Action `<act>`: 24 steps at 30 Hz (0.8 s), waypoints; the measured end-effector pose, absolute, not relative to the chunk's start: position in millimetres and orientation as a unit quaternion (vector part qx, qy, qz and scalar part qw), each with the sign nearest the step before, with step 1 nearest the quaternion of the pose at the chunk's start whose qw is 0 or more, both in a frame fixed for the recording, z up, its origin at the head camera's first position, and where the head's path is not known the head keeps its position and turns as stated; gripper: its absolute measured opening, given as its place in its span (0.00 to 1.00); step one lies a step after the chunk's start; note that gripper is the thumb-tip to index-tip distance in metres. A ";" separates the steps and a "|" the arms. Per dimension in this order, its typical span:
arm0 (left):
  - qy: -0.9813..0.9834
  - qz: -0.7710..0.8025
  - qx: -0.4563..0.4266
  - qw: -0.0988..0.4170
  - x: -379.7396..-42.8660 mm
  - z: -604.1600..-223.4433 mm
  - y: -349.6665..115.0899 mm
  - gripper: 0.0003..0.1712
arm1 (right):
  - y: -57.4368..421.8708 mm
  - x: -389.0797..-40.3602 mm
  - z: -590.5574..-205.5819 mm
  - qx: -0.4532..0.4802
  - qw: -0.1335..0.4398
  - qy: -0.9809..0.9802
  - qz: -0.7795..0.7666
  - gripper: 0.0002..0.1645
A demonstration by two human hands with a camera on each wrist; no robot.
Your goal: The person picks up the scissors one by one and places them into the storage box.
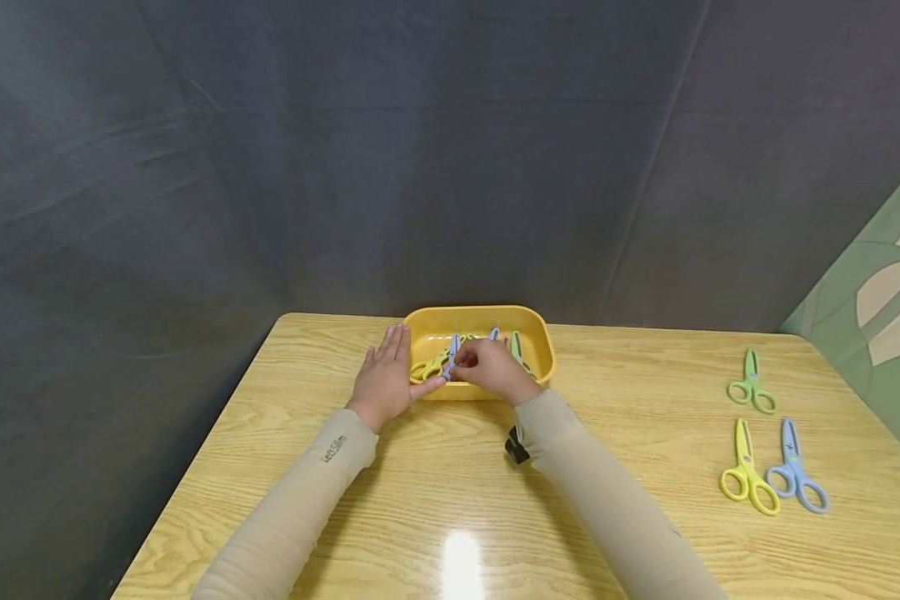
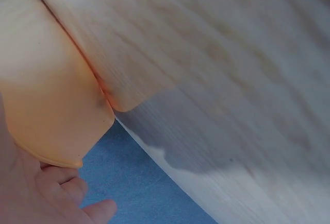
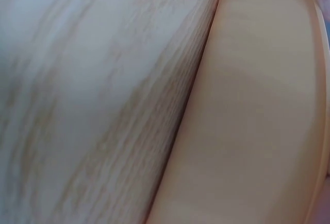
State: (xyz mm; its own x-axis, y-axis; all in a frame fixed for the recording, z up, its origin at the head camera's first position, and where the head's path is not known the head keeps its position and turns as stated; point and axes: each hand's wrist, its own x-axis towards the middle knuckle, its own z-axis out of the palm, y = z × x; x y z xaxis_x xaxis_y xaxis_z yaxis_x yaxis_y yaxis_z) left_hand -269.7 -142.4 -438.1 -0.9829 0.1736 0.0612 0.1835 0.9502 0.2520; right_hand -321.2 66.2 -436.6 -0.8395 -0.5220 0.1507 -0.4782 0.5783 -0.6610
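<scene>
In the head view a yellow bin [image 1: 476, 391] stands at the table's back edge, holding several scissors. My left hand [image 1: 385, 380] rests against its left end, fingers straight and thumb along the front rim. The left wrist view shows this hand [image 2: 49, 193] at the bin's rim. My right hand [image 1: 492, 367] reaches over the front rim, and its curled fingertips pinch the blue scissors [image 1: 455, 342] inside. Yellow scissors [image 1: 429, 367] lie left of them and green scissors [image 1: 517, 344] to the right. The right hand covers part of the contents.
On the table's right side lie green scissors [image 1: 752, 385], yellow scissors [image 1: 747, 471] and blue scissors [image 1: 793, 469], apart from the bin. A dark curtain [image 1: 450, 167] hangs behind the wooden table [image 1: 390, 517]. A black wrist device [image 1: 517, 446] shows beneath the right sleeve.
</scene>
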 end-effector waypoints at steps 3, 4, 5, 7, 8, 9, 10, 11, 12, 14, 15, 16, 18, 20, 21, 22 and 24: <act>-0.987 -0.130 -0.090 0.020 -270.3 -437.8 -142.0 0.65 | 66.2 -321.1 -436.1 -0.278 0.025 0.890 -0.361 0.06; -0.987 -0.130 -0.090 0.020 -270.4 -437.7 -142.0 0.65 | 66.2 -320.9 -435.9 -0.277 0.023 0.891 -0.360 0.06; -0.987 -0.130 -0.090 0.020 -270.4 -437.5 -141.9 0.65 | 66.2 -320.6 -435.8 -0.276 0.022 0.891 -0.359 0.07; -0.987 -0.131 -0.091 0.022 -270.4 -437.4 -141.9 0.65 | 65.9 -320.1 -435.5 -0.273 0.020 0.893 -0.356 0.07; -0.987 -0.132 -0.092 0.023 -270.4 -437.4 -142.0 0.65 | 65.6 -319.7 -435.4 -0.271 0.019 0.895 -0.355 0.07; -0.987 -0.132 -0.093 0.024 -270.6 -437.7 -142.2 0.65 | 65.3 -319.2 -435.3 -0.271 0.016 0.896 -0.352 0.07; -0.987 -0.131 -0.093 0.025 -270.7 -437.8 -142.3 0.65 | 65.0 -318.6 -435.2 -0.271 0.012 0.897 -0.351 0.06; -0.987 -0.130 -0.094 0.025 -270.8 -438.1 -142.5 0.65 | 64.7 -318.0 -435.0 -0.273 0.006 0.897 -0.348 0.06; -0.987 -0.131 -0.094 0.024 -271.1 -438.5 -142.7 0.65 | 64.5 -317.2 -434.7 -0.275 -0.001 0.897 -0.346 0.06; -0.987 -0.130 -0.091 0.021 -271.4 -438.8 -143.2 0.65 | 64.1 -315.3 -434.4 -0.280 -0.019 0.898 -0.339 0.06; -0.987 -0.130 -0.091 0.021 -271.6 -439.0 -143.4 0.65 | 64.1 -314.3 -434.4 -0.282 -0.029 0.898 -0.336 0.06; -0.987 -0.130 -0.090 0.019 -271.6 -438.8 -143.5 0.65 | 64.1 -313.3 -434.4 -0.282 -0.038 0.899 -0.333 0.07; -0.987 -0.130 -0.091 0.020 -271.7 -438.9 -143.8 0.65 | 64.0 -311.7 -434.9 -0.277 -0.055 0.902 -0.326 0.08; -0.987 -0.129 -0.091 0.020 -271.6 -438.7 -143.9 0.65 | 63.9 -310.5 -436.0 -0.269 -0.067 0.905 -0.322 0.09; -0.987 -0.128 -0.092 0.020 -271.5 -438.9 -143.9 0.65 | 63.9 -309.9 -436.5 -0.265 -0.070 0.907 -0.321 0.09; -0.988 -0.126 -0.092 0.020 -271.3 -439.2 -143.8 0.65 | 64.0 -309.4 -437.2 -0.261 -0.073 0.908 -0.320 0.09; -0.988 -0.125 -0.093 0.022 -270.8 -440.1 -143.8 0.65 | 64.3 -308.0 -438.5 -0.258 -0.080 0.910 -0.315 0.10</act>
State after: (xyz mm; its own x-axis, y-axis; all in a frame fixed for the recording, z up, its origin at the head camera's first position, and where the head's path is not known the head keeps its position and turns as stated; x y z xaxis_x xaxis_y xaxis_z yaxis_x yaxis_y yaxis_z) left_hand -270.8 -143.8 -440.1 -0.9817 0.1786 0.0666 0.1896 0.9515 0.2423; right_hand -308.0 64.3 -438.5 -0.8538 -0.4188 0.3091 -0.5203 0.6679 -0.5322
